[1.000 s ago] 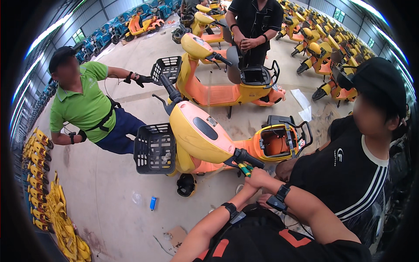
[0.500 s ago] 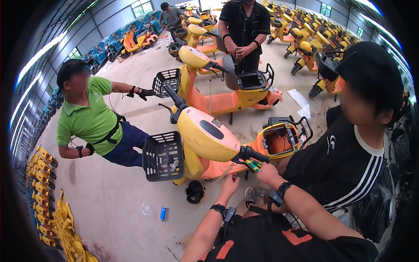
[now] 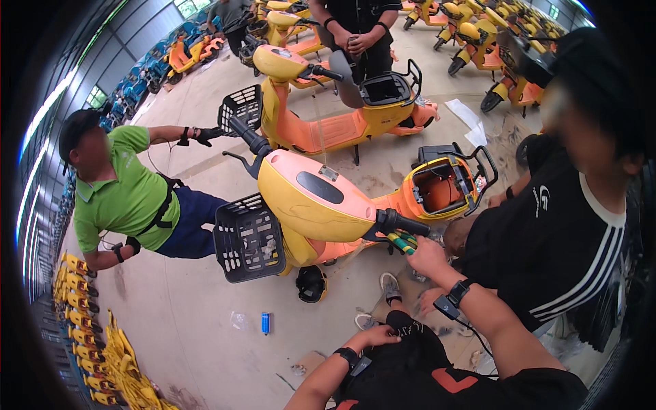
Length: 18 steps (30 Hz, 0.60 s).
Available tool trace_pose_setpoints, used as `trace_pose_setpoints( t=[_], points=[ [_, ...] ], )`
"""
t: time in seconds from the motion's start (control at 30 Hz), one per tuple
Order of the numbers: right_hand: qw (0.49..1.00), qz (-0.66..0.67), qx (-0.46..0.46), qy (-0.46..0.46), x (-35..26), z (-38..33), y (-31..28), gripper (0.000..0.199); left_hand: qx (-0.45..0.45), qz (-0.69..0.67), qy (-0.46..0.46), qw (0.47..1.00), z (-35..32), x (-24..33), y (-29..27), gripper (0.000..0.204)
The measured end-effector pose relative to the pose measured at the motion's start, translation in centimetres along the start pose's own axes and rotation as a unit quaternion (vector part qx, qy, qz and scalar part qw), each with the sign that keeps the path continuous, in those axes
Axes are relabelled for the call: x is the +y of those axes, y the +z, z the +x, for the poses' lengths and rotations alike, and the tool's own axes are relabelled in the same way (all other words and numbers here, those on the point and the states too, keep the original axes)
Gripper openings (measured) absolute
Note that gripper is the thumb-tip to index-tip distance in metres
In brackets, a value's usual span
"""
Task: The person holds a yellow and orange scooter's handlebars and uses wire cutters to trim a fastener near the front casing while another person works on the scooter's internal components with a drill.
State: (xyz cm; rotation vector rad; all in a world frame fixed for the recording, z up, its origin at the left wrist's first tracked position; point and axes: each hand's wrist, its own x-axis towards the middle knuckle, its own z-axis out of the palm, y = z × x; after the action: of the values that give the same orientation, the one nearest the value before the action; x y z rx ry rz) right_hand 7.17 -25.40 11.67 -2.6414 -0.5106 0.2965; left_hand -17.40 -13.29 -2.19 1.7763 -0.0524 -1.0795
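My right hand (image 3: 429, 257) is closed around a pair of pliers (image 3: 402, 242) with green and yellow handles. It is just below the black handlebar grip (image 3: 400, 221) of a yellow and pink scooter (image 3: 321, 205); the tool's jaws are hidden. My left hand (image 3: 378, 335) is low, beside the leg of my black trousers, with nothing seen in it and its fingers loosely stretched. A black basket (image 3: 236, 239) is fixed to the scooter's front. Its seat compartment (image 3: 439, 188) stands uncovered.
A co-worker in a black shirt (image 3: 547, 232) crouches at my right, and one in green (image 3: 130, 184) reaches toward a second scooter's basket (image 3: 240, 109). A black and yellow helmet (image 3: 311, 283) and a blue cylinder (image 3: 266, 322) lie on the floor. More scooters line the hall.
My left hand has drawn back from beneath the handlebar toward my leg. My right hand still holds the pliers by the grip. The view has shifted somewhat.
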Motion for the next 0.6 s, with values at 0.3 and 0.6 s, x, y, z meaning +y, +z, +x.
trace_pose_setpoints(
  t=[0.3,0.6],
  points=[
    [0.996,0.067,0.007,0.050,0.2,0.0,2.8,0.041,0.271,0.014,-0.048,0.961,-0.3,-1.6,-8.2,0.039],
    [0.983,0.172,-0.050,-0.041,2.7,3.1,6.3,0.041,0.396,-0.064,-0.013,0.916,-0.9,0.8,-11.2,0.034]
  ],
)
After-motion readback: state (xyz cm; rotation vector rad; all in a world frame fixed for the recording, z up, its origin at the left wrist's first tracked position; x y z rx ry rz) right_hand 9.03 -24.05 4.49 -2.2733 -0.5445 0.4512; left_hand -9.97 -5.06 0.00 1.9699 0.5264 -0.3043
